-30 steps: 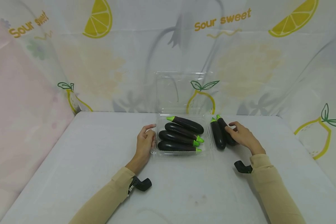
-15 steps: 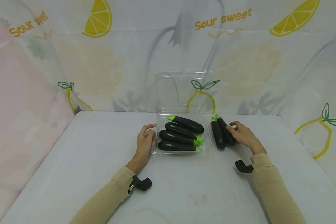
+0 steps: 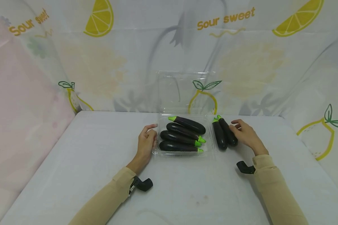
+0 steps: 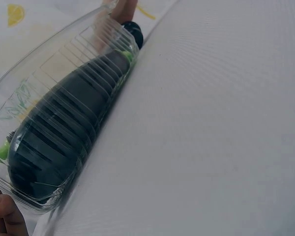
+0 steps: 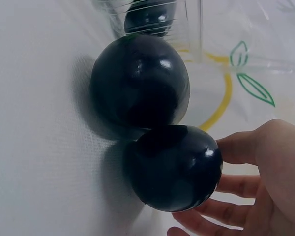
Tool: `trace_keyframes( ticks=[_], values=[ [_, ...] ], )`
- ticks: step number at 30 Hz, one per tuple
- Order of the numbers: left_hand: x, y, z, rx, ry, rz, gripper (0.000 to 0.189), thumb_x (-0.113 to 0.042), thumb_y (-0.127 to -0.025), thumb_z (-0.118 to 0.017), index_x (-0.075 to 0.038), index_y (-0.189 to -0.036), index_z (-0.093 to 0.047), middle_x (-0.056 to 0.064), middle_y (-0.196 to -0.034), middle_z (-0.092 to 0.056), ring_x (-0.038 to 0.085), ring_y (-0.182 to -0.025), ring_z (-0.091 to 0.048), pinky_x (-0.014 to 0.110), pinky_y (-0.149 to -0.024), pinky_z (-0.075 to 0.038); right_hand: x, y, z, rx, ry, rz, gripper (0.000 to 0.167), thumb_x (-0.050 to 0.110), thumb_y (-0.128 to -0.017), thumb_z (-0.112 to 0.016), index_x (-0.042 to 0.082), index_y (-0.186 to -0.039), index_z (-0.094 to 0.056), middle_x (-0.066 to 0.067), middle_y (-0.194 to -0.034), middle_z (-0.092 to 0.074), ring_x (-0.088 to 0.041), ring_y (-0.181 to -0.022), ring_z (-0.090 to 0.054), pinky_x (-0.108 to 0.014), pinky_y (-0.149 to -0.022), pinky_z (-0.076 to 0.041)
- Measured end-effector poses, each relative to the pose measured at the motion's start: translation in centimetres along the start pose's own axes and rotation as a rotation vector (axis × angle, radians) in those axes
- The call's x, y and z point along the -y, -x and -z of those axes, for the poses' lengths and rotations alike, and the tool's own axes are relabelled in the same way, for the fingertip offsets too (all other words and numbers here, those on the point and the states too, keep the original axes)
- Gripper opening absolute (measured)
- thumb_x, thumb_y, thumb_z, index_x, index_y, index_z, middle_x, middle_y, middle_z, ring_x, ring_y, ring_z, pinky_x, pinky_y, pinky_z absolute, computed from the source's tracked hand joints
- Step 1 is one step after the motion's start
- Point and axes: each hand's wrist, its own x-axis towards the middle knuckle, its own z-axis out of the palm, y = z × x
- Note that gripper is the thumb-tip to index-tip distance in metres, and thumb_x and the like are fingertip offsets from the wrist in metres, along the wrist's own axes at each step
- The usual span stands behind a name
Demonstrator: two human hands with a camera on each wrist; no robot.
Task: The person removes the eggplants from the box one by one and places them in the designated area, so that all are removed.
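A clear plastic clamshell container stands on the table with its lid raised at the back. Several dark eggplants with green stems lie in it side by side. My left hand rests against its left side, fingers partly bent; in the left wrist view only a bit of the fingers shows at the corner. To the container's right, two more eggplants lie together, a left one and a right one. My right hand is beside the right one, its thumb near or touching it, its fingers loosely spread.
A white cloth covers the table. Behind it hangs a printed curtain with lemon drawings, close to the raised lid. A black wrist camera sits on the left forearm, another camera on the right.
My right hand has shifted slightly right, showing more of the right eggplant's lower end. My left hand, the container and the eggplants in it stay as they were.
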Motion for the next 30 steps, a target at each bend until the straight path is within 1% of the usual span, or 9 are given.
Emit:
trace_keyframes(
  ticks=[2,7,9,13,16,19,23,27,30],
  values=[
    [0.2,-0.1,0.0,0.001,-0.005,-0.001,0.035,0.003,-0.088,-0.045,0.001,-0.123,-0.05,-0.008,-0.054,-0.04,0.004,-0.042,-0.031,0.018,-0.04,-0.025,0.1,0.0,0.0,-0.024,-0.006,0.011,0.053,0.039,-0.099,-0.036,0.0,-0.136,-0.04,-0.029,-0.127,-0.049,-0.043,-0.117,-0.05,-0.053,-0.089,-0.045],
    [1.6,-0.8,0.1,-0.019,-0.008,-0.023,0.034,0.0,-0.088,-0.045,-0.003,-0.121,-0.052,-0.01,-0.054,-0.039,0.003,-0.042,-0.03,0.017,-0.04,-0.023,0.2,0.1,0.0,-0.085,-0.038,0.051,0.048,0.034,-0.099,-0.039,0.0,-0.133,-0.043,-0.026,-0.122,-0.053,-0.041,-0.113,-0.051,-0.053,-0.089,-0.044],
    [1.7,-0.8,0.2,-0.023,-0.002,-0.018,0.034,0.0,-0.088,-0.045,-0.004,-0.121,-0.052,-0.01,-0.054,-0.039,0.003,-0.042,-0.029,0.018,-0.04,-0.023,0.3,0.1,-0.1,-0.111,-0.062,0.079,0.046,0.032,-0.099,-0.04,-0.001,-0.132,-0.045,-0.025,-0.121,-0.053,-0.041,-0.113,-0.051,-0.054,-0.09,-0.044],
    [1.6,-0.8,0.2,-0.018,-0.003,-0.009,0.034,0.0,-0.09,-0.045,-0.004,-0.123,-0.052,-0.009,-0.054,-0.04,0.004,-0.042,-0.03,0.018,-0.04,-0.024,0.4,-0.2,-0.5,-0.19,-0.104,0.177,0.038,0.024,-0.099,-0.044,-0.002,-0.127,-0.048,-0.024,-0.119,-0.054,-0.04,-0.111,-0.052,-0.054,-0.094,-0.043],
    [1.6,-0.8,0.1,-0.036,-0.015,-0.023,0.033,0.0,-0.089,-0.045,-0.005,-0.12,-0.053,-0.009,-0.054,-0.04,0.004,-0.042,-0.031,0.018,-0.041,-0.024,0.7,-0.5,-1.0,-0.251,-0.121,0.264,0.033,0.018,-0.097,-0.048,-0.001,-0.124,-0.051,-0.022,-0.117,-0.055,-0.036,-0.11,-0.053,-0.053,-0.095,-0.042],
    [1.7,-0.8,0.1,-0.06,-0.023,-0.036,0.032,0.0,-0.088,-0.046,-0.005,-0.118,-0.055,-0.009,-0.052,-0.039,0.004,-0.042,-0.03,0.018,-0.041,-0.024,1.0,-0.6,-1.3,-0.292,-0.138,0.338,0.031,0.015,-0.096,-0.05,-0.001,-0.122,-0.053,-0.02,-0.115,-0.056,-0.033,-0.107,-0.053,-0.052,-0.094,-0.042],
    [1.7,-0.8,0.0,-0.066,-0.018,-0.035,0.032,-0.001,-0.087,-0.046,-0.005,-0.118,-0.055,-0.009,-0.052,-0.038,0.004,-0.043,-0.029,0.017,-0.041,-0.023,1.4,-0.6,-1.7,-0.318,-0.142,0.395,0.029,0.013,-0.096,-0.051,-0.001,-0.12,-0.053,-0.018,-0.113,-0.057,-0.03,-0.104,-0.054,-0.049,-0.092,-0.043],
    [1.7,-0.7,0.0,-0.066,-0.014,-0.024,0.032,-0.002,-0.087,-0.045,-0.006,-0.118,-0.054,-0.009,-0.054,-0.038,0.004,-0.044,-0.029,0.018,-0.042,-0.023,1.7,-0.6,-2.2,-0.314,-0.129,0.442,0.027,0.01,-0.095,-0.053,-0.001,-0.12,-0.054,-0.016,-0.113,-0.059,-0.027,-0.103,-0.055,-0.044,-0.091,-0.044],
    [1.7,-0.7,0.0,-0.069,-0.015,-0.022,0.032,-0.002,-0.087,-0.046,-0.008,-0.117,-0.055,-0.009,-0.054,-0.039,0.004,-0.044,-0.029,0.018,-0.042,-0.023,2.1,-0.5,-2.5,-0.308,-0.129,0.473,0.027,0.009,-0.094,-0.055,0.0,-0.119,-0.054,-0.016,-0.113,-0.059,-0.026,-0.102,-0.056,-0.044,-0.09,-0.045]
  ],
)
